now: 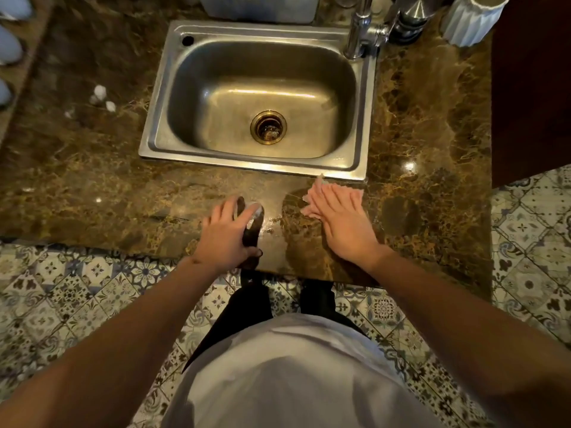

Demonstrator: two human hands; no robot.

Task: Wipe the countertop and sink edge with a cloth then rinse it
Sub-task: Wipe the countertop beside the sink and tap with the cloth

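A pink cloth (316,193) lies on the brown marble countertop (92,180), just in front of the steel sink's (154,125) front right corner. My right hand (343,217) presses flat on the cloth with straight fingers, and only the cloth's far and left edges show. My left hand (222,236) curls round a dark, shiny-topped object (253,220), perhaps a glass, standing at the counter's front edge. A wet streak glistens between the two hands.
The tap (358,35) stands at the sink's back right corner, beside metal ware (411,17) and a white ribbed container (469,20). Small white bits (100,92) lie left of the sink. A dark cabinet (531,88) bounds the counter's right end.
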